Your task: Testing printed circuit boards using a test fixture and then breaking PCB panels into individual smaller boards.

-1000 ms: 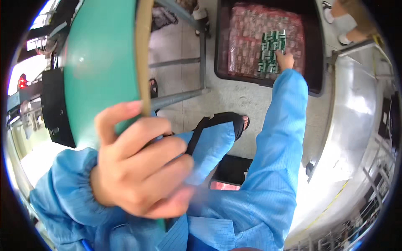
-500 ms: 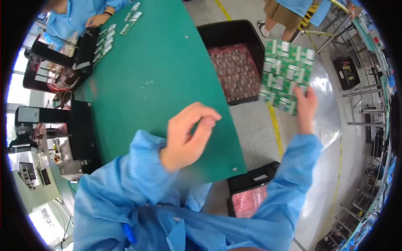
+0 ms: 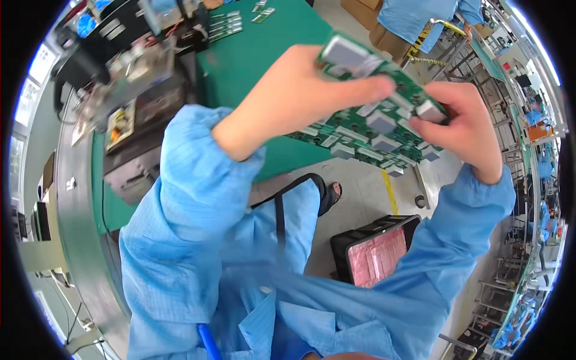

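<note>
A green circuit board panel [image 3: 405,99] with several pale grey rectangular parts on it is held up in front of me, tilted. My left hand [image 3: 312,90] grips its near left edge, the thumb lying across the face and the other fingers hidden behind. At the right end, my right hand [image 3: 468,117] pinches the edge between thumb and fingers. Behind the panel stretches the green table top [image 3: 252,60], partly hidden by my hands. Small boards [image 3: 225,27] lie in a row at its far side.
Below my right forearm, a black bin [image 3: 342,252] with pink wrapping [image 3: 375,258] stands on the floor. Dark equipment [image 3: 147,126] sits to the left of the table. Another person in blue clothing [image 3: 408,15] is at the far right, beside a yellow-and-black striped rail [image 3: 420,39].
My left hand has moved up and taken hold of the panel, which my right hand held alone before. The panel is nearer and tilted now. The view has swung round.
</note>
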Motion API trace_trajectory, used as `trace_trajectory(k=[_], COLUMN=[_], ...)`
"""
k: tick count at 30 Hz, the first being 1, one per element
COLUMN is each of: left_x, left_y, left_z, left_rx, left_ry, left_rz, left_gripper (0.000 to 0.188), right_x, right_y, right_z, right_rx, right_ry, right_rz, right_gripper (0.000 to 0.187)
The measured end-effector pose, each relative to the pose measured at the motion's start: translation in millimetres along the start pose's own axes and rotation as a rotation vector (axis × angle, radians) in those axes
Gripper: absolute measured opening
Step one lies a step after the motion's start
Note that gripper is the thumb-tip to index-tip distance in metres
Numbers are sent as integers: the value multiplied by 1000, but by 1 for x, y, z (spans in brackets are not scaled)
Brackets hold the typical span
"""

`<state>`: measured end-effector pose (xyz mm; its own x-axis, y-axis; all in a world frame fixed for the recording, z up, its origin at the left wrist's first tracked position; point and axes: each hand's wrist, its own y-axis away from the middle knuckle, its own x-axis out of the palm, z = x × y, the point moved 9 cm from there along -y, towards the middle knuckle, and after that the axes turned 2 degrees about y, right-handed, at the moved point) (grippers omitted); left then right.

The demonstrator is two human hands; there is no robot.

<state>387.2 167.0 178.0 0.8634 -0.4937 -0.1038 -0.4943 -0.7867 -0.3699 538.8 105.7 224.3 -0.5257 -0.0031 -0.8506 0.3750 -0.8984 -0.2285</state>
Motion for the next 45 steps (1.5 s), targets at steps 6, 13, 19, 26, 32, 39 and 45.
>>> trace_trajectory(k=[6,13,19,26,32,39,45], left_x=[-74,-131,-140,-132,-141,-155,-151], left_y=[135,266,322,359,360,371,382], left_z=[-6,-15,11,2,-6,-6,1], left_rx=[-172,-125,-582,-167,-33,-36,-49], left_ry=[95,49,297,392,504,472,295], left_rz=[-282,-555,-145,258,434,341,301], left_gripper=[17,18,45,34,30,29,37], right_x=[56,196,287,273,289,297,320], right_y=[-11,31,72,64,80,78,67], right_z=[77,75,119,197,225,224,207], right_rx=[-198,59,562,-507,-748,-785,-237], right_ry=[87,-1258,-1340,-1113,-1324,-1308,-1093], right_rz=[-91,74,473,728,1042,835,830], right_gripper=[44,80,52,56,50,63,54])
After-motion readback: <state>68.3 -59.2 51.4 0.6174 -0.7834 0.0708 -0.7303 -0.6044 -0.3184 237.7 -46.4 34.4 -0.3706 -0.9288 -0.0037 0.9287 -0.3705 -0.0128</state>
